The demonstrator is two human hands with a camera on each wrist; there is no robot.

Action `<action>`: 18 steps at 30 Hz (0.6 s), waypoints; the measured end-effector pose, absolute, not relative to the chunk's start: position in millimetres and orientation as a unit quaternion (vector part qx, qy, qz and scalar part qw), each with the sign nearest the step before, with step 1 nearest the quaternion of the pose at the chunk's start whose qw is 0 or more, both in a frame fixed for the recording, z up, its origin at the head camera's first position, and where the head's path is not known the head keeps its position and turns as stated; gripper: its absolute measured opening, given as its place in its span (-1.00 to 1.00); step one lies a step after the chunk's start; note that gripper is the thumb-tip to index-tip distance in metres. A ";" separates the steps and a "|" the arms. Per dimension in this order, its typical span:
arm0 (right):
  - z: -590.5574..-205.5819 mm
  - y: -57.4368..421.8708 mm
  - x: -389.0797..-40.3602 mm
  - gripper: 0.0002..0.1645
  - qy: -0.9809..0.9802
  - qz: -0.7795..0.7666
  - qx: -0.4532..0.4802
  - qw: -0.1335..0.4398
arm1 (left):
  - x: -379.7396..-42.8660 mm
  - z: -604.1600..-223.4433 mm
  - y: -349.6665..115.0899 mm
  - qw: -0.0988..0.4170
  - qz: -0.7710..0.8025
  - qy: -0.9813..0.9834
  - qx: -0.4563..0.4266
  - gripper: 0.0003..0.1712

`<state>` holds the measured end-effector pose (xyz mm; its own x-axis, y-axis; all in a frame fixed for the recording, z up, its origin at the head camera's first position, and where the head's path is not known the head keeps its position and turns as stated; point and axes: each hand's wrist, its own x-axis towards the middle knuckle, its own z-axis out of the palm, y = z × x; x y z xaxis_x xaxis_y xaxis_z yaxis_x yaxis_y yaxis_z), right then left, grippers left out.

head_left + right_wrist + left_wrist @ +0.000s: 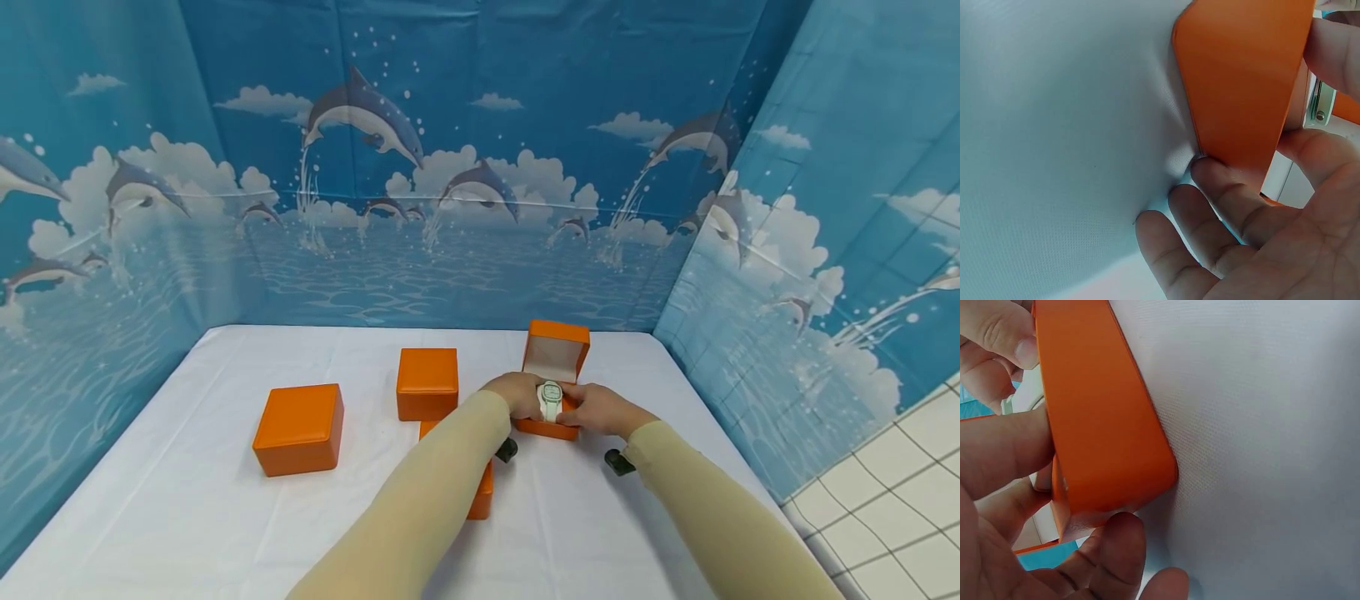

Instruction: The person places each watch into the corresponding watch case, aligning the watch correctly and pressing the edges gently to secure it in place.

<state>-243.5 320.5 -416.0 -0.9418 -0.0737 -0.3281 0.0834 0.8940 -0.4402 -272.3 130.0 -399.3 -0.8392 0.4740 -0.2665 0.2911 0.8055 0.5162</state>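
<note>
A pale green and white wristwatch with a digital-looking face sits in an orange watch box, whose lid is raised at the back and shows a pale lining. My left hand holds the watch from its left side, thumb and index finger inside the box. From the right, my right hand grips the watch's other side. In both wrist views, further fingers lie along the outside of the orange box wall. Part of the watch strap is hidden behind the fingers.
Closed orange boxes stand to the left: one at far left, one in the middle, and one partly hidden under my left forearm. White cloth covers the table. Dolphin-print curtains enclose the back and sides.
</note>
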 end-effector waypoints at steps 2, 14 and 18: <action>-416.1 319.9 -243.8 0.00 0.958 -0.232 0.001 0.171 | -271.1 -398.3 129.0 0.194 0.237 0.929 0.209 -0.24; -415.3 319.2 -241.9 -0.01 0.960 -0.224 -0.009 0.169 | -266.1 -394.7 127.0 0.191 0.236 0.928 0.214 -0.25; -414.7 319.4 -241.6 -0.02 0.960 -0.223 -0.010 0.167 | -266.2 -394.5 128.0 0.190 0.230 0.931 0.212 -0.24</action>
<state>-241.6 319.4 -414.7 -0.9440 -0.0936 -0.3164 0.0557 0.9000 -0.4324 -266.2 128.0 -394.5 -0.8380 0.4816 -0.2563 0.3067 0.8044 0.5088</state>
